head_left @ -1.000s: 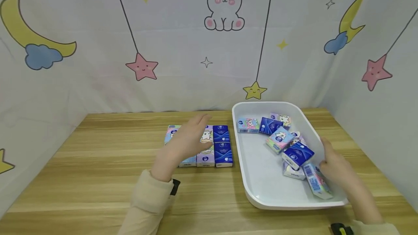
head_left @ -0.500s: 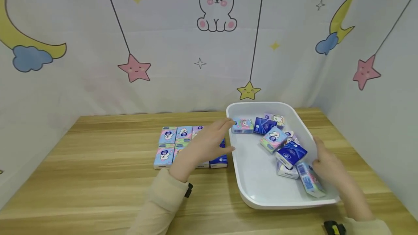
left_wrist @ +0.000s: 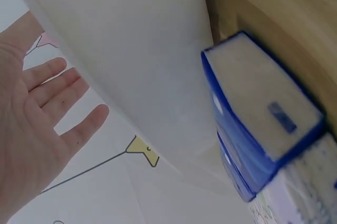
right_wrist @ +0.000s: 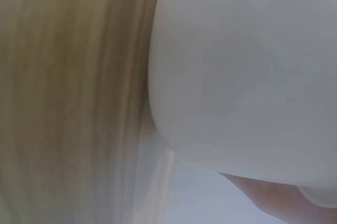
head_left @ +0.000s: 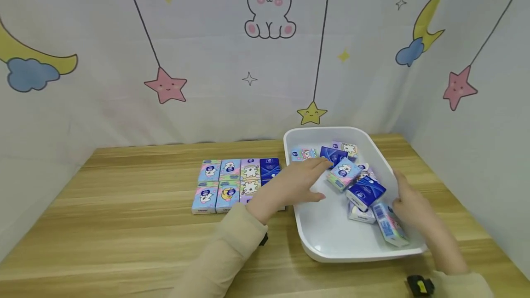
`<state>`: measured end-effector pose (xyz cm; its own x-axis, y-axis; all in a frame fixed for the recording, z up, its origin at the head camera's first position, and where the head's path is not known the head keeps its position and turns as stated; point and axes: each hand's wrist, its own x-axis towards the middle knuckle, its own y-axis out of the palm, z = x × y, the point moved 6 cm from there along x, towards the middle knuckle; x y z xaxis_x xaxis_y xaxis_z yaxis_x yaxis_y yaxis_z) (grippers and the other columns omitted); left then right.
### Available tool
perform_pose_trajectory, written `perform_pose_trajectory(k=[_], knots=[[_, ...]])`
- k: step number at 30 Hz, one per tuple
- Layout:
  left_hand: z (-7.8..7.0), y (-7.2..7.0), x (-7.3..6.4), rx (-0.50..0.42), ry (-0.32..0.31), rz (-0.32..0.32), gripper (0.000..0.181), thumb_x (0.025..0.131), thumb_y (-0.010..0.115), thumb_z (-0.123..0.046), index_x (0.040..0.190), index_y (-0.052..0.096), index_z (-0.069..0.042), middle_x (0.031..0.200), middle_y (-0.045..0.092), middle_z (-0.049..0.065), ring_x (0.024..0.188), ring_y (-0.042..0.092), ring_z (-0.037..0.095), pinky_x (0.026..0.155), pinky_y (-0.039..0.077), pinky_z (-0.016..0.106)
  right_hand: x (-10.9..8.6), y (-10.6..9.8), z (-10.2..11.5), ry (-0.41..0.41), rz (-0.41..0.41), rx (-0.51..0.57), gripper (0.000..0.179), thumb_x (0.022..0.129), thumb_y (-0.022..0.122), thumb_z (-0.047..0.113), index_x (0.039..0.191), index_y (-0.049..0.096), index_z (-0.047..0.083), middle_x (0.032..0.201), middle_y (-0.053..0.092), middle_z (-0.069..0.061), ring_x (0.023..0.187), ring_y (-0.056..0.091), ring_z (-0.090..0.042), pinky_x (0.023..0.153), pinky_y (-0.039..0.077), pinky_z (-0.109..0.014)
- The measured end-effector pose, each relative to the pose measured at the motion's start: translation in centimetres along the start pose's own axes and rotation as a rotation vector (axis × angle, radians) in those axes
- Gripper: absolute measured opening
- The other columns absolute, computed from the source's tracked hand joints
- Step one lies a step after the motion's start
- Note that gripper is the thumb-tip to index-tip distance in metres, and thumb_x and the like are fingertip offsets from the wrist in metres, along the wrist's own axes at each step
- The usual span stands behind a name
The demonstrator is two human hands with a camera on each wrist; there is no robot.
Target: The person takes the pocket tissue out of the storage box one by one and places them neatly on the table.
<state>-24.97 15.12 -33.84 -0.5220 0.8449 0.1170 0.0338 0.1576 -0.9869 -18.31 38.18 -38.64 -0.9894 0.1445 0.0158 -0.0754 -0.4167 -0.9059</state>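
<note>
My left hand (head_left: 296, 183) reaches over the left rim of a white plastic bin (head_left: 327, 231), holding nothing. In the left wrist view the left hand (left_wrist: 31, 124) has its fingers spread beside the bin's wall (left_wrist: 137, 50). My right hand (head_left: 418, 210) grips the bin's right rim, thumb on the inside, other fingers hidden behind the wall. Loose in the bin lie several small tissue packs, among them a pastel tissue pack (head_left: 344, 174) near the left fingertips and a dark blue tissue pack (head_left: 366, 192). A tilted pastel tissue pack (head_left: 390, 224) leans near the right thumb.
Left of the bin, tissue packs (head_left: 205, 199) stand in two neat rows on the wooden table (head_left: 124, 224), sorted by design, with dark blue packs (head_left: 270, 168) at the right end. A printed curtain (head_left: 207, 118) hangs behind the table's far edge.
My left hand has moved right, from above the rows of tissue packs to over the bin. The right hand keeps its grip on the rim. The head view has shifted slightly right.
</note>
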Motion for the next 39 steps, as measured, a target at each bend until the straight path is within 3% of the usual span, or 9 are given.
perform_pose_trajectory(k=[15,20,29,39], knots=[[-3.8,2.2,4.3,0.015,0.053,0.163,0.077,0.086,0.069,-0.037,0.151,0.029,-0.023,0.155,0.034,-0.008,0.142,0.034,0.009,0.115,0.034,0.029,0.0,-0.1,0.1,-0.007,-0.003,-0.001,0.076,0.083,0.044,-0.002,0.148,0.005,-0.011,0.126,0.044,-0.047,0.105,0.052,-0.061,0.082,0.046,-0.068],[-4.7,2.8,5.6,0.057,0.074,0.207,0.078,0.086,0.069,-0.038,0.151,0.028,-0.027,0.156,0.032,-0.011,0.143,0.031,0.007,0.117,0.030,0.027,0.1,-0.1,0.1,-0.017,-0.014,-0.006,0.075,0.084,0.045,-0.002,0.148,0.006,-0.011,0.124,0.045,-0.047,0.104,0.052,-0.061,0.082,0.046,-0.068],[-4.9,3.8,7.0,0.096,0.067,0.316,0.086,0.084,0.072,-0.034,0.153,0.020,-0.031,0.159,0.023,-0.015,0.145,0.028,0.006,0.117,0.028,0.025,0.0,-0.1,0.1,-0.011,-0.015,-0.002,0.075,0.084,0.044,-0.003,0.147,0.006,-0.013,0.124,0.045,-0.047,0.103,0.053,-0.061,0.080,0.047,-0.067],[-5.5,4.5,7.7,0.216,0.123,0.357,0.082,0.088,0.067,-0.038,0.153,0.019,-0.031,0.161,0.018,-0.014,0.147,0.023,0.005,0.118,0.026,0.024,0.1,-0.1,0.1,-0.027,-0.030,-0.012,0.074,0.083,0.045,-0.003,0.146,0.009,-0.014,0.119,0.049,-0.046,0.097,0.057,-0.057,0.076,0.049,-0.065]])
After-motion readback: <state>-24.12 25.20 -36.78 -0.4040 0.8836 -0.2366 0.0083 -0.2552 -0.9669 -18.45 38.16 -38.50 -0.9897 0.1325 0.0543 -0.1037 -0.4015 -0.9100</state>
